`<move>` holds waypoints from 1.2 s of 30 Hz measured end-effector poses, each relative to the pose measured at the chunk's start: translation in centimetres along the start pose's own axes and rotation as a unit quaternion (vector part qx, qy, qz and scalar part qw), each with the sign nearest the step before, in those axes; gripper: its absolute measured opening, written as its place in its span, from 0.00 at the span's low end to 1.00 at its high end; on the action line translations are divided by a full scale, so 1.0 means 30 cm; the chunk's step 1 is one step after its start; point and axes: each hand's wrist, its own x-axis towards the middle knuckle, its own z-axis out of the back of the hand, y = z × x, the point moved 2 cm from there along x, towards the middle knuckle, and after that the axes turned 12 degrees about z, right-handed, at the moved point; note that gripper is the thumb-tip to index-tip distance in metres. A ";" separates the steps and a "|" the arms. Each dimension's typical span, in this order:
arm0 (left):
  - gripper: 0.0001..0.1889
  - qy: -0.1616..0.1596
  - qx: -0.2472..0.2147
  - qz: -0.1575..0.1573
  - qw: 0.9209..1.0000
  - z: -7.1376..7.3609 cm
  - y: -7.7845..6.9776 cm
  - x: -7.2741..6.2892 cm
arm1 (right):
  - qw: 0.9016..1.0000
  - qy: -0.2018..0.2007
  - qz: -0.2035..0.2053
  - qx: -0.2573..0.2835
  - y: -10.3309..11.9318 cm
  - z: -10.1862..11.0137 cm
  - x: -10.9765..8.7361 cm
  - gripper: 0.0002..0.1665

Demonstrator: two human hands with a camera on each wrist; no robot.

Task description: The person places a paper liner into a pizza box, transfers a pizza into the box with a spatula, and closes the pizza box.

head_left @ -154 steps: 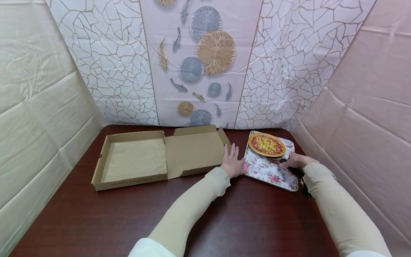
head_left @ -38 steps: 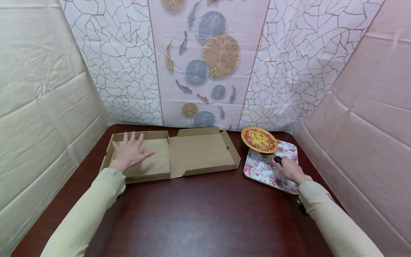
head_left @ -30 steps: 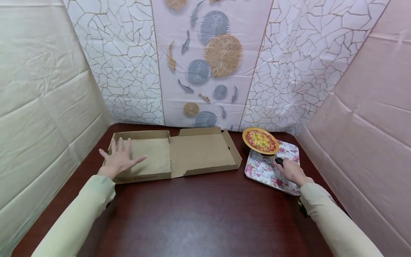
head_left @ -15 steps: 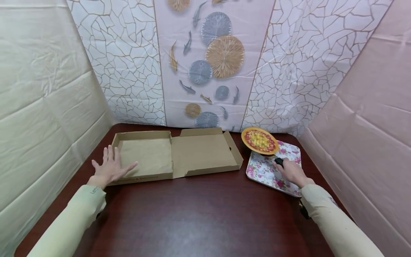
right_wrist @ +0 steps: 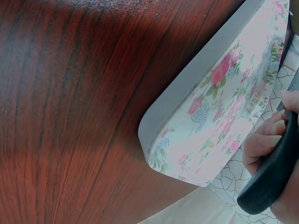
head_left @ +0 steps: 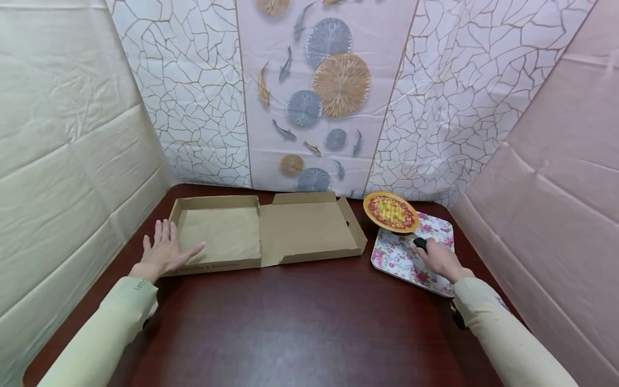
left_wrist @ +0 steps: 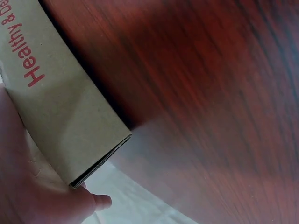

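Head cam: L hand point(head_left: 163, 253) spread wide, empty, box point(head_left: 223, 265) by fingers, contact unclear; R hand point(head_left: 439, 259) curled rd blk handle point(head_left: 419, 243), pizza point(head_left: 391, 212) just beyond fingertips, tray point(head_left: 402, 262) below.

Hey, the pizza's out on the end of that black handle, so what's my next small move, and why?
I'd probably ease the pizza left toward the open box, keeping it level: your right hand grips the black handle, the pizza juts past the tray, and your left hand is at the box's near left corner.
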 end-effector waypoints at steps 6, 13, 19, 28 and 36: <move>0.62 0.001 -0.002 -0.009 1.000 0.002 -0.009 0.000 | 1.000 -0.002 0.007 0.007 0.005 0.005 -0.004 0.22; 0.60 0.007 0.006 -0.026 1.000 0.003 -0.035 0.015 | 1.000 -0.005 0.004 0.001 0.003 0.005 -0.006 0.22; 0.59 0.013 0.013 -0.034 0.999 -0.003 -0.051 0.020 | 1.000 -0.004 0.006 0.003 0.006 0.005 -0.009 0.20; 0.60 0.011 0.011 -0.034 0.999 -0.001 -0.051 0.017 | 1.000 -0.011 0.012 -0.005 0.012 0.002 -0.005 0.20; 0.64 0.025 0.020 -0.035 0.999 0.052 -0.018 -0.012 | 0.999 -0.017 0.023 -0.015 0.026 0.005 -0.005 0.20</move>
